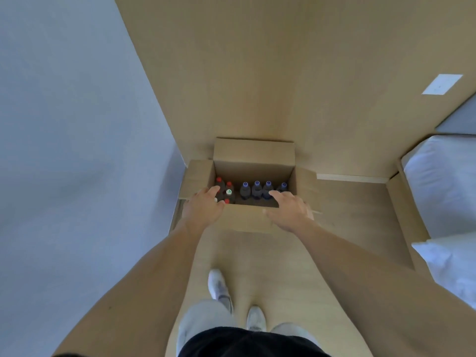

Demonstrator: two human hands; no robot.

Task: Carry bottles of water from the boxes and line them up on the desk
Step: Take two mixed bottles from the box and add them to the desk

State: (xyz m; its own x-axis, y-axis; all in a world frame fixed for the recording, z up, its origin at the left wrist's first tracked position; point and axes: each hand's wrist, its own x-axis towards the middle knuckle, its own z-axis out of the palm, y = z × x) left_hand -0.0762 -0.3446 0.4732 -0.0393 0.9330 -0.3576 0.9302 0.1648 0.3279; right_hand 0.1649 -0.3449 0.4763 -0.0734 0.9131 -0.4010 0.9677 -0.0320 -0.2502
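An open box stands on the wood floor against the wall, its flaps spread outward. Inside, a row of blue-capped bottles stands upright toward 3 o'clock, and a tight cluster of red-capped bottles with one green-capped bottle stands toward 9 o'clock. The left hand reaches over the near rim at 9 o'clock, fingers loosely extended above the red-capped cluster; whether they touch a cap cannot be told. The right hand reaches over the near rim at 3 o'clock, fingers spread and relaxed, the forefinger tip just beside the blue caps, gripping nothing visible. Both forearms are bare and run in from 6 o'clock. Below them the person's two white shoes stand on the floor, one ahead of the other. At 3 o'clock a bed with white bedding sits in a wood frame. A white wall plate is set at 2 o'clock.
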